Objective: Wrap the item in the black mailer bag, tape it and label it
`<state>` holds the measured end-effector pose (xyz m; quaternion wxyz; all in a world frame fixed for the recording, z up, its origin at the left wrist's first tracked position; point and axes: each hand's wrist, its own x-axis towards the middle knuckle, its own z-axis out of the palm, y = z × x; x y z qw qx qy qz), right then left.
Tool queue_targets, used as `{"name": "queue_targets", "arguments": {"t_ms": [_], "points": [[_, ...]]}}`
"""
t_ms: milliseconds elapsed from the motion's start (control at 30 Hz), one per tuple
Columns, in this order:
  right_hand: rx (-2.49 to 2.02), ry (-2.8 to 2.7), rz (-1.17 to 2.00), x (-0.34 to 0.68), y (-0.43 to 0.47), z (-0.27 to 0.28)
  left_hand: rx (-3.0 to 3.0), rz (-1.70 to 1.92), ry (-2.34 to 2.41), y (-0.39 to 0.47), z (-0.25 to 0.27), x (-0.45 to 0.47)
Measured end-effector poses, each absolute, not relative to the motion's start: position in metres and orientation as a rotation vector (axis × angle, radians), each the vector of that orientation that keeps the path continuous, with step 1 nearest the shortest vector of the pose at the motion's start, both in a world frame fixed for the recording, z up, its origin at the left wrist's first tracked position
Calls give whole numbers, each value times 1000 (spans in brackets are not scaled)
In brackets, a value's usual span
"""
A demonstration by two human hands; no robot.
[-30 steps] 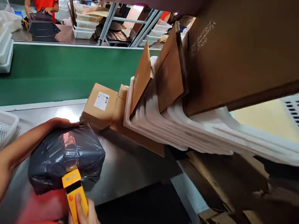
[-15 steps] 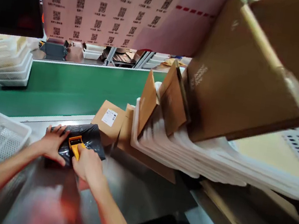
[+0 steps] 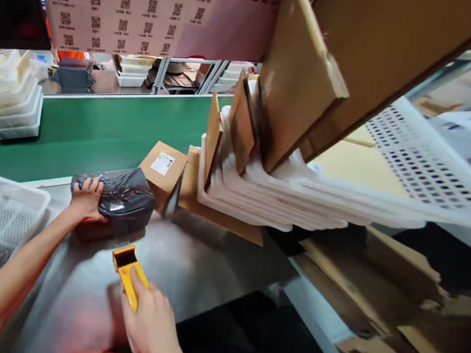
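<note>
A package wrapped in glossy black plastic (image 3: 126, 197) lies on the metal worktop below the green belt. My left hand (image 3: 87, 200) grips its left end, fingers bent over the top and thumb at the near side. Closer to me, my right hand (image 3: 153, 313) is wrapped around a yellow tape dispenser (image 3: 131, 273), its dark, square-framed head pointing up and left. The dispenser is apart from the package, a short way in front of it. My palm and fingers hide part of its body.
Beyond the package stands a labelled cardboard box (image 3: 162, 167). Stacked white trays (image 3: 254, 195) holding upright cardboard sheets (image 3: 295, 90) crowd the right. A white basket (image 3: 9, 205) is at the left, and a green belt (image 3: 103, 130) crosses behind. Flattened cardboard (image 3: 378, 297) lies lower right.
My right hand has drawn the yellow tape dispenser off the package and toward me. The left hand stays on the package, now around its left end. The view has swung to the right.
</note>
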<state>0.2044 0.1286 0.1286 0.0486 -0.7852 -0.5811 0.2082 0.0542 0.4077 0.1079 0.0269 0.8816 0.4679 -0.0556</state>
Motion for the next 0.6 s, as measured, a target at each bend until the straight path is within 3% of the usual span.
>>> {"name": "queue_targets", "arguments": {"t_ms": [200,433,600], "points": [[-2142,-1659,263,198,107,67,2535,-337,1309,480,142,59],[-2113,-1679,366,202,207,66,1832,-383,1143,595,157,60],[-2069,-1613,240,202,219,5,1742,-414,1224,641,131,50]]}}
